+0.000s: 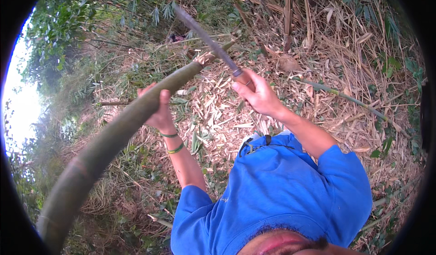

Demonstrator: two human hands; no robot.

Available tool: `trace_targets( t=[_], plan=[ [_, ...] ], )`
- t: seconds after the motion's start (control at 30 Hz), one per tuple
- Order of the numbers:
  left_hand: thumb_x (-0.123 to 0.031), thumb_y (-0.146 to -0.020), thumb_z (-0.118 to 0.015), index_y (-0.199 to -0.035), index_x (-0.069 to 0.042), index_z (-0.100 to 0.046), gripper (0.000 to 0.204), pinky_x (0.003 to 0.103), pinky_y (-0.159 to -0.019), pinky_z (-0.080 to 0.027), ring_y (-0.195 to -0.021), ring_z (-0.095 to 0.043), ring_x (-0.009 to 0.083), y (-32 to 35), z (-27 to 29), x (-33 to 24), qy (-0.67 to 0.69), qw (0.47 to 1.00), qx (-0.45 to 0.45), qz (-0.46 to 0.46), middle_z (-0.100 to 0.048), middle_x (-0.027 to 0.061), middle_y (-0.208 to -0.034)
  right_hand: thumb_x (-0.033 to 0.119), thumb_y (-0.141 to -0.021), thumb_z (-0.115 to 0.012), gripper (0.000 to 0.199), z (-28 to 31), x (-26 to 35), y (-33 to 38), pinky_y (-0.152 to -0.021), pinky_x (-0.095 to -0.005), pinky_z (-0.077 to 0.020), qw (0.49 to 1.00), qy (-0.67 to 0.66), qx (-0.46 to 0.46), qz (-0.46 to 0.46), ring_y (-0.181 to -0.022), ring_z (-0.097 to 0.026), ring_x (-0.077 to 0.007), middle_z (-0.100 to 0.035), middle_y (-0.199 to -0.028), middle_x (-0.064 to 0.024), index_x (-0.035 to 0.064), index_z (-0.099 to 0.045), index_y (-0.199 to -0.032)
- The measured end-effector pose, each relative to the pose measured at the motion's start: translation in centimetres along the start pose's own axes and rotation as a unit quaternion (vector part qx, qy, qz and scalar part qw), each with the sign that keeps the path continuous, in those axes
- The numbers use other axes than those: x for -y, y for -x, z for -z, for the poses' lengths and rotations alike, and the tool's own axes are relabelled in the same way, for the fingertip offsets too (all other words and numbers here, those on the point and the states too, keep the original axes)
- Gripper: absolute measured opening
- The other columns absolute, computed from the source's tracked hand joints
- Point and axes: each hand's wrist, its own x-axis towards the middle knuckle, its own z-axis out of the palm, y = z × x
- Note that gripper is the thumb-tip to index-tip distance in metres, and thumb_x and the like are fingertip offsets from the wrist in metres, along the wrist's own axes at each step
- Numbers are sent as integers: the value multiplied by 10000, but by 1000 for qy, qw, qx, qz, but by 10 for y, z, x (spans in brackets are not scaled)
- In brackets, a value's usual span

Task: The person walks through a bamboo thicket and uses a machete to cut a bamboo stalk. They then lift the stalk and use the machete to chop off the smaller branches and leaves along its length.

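A thick green bamboo pole (122,119) slants across the left side, from the lower left up to the middle top. My left hand (161,114) grips it from beneath, thumb on the near side and most fingers hidden behind the stem. In my right hand (261,95) is a machete with a wooden handle (244,79), fingers closed round it. Its long dark blade (202,35) points up and to the left, crossing near the pole's upper part. A ragged pale cut (206,59) shows on the bamboo there; whether the blade touches it I cannot tell.
Dry leaves and pale chips (222,105) litter the ground. A thin green bamboo stem (340,94) lies at the right. Upright dry stalks (287,17) stand at the back, and leafy bushes (68,41) fill the far left. A cut stem (160,221) lies low by my left elbow.
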Motion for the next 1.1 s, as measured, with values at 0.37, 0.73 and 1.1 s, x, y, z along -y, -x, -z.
trace_targets(
  t=[0.37, 0.73, 1.1],
  plan=[
    [76, -696, -743, -1073, 0, -515, 447, 392, -850, -536, -857, -662, 249, -98, -81, -66, 293, 955, -9, -39, -663, 159, -894, 262, -882, -690, 279, -9, -63, -13, -481, -282, -303, 984, 127, -125, -29, -517, -390, -75, -461, -605, 55, 91, -525, -737],
    [66, -689, -763, -924, 12, -604, 289, 301, -730, -539, -739, -651, 160, -113, -145, -118, 273, 959, -27, -65, -679, 87, -786, 207, -892, -661, 155, 24, 65, -65, -435, -240, -401, 875, -12, -276, 397, -520, -535, -102, -543, -579, -8, 87, -590, -825],
    [72, -695, -766, -832, -1, -629, 207, 304, -691, -543, -712, -640, 152, -96, -130, -103, 296, 953, -47, -35, -675, 78, -794, 153, -903, -662, 300, 49, 21, -73, -374, -250, -369, 982, 11, -42, -186, -395, -423, -54, -469, -522, 44, 103, -475, -675]
  ],
)
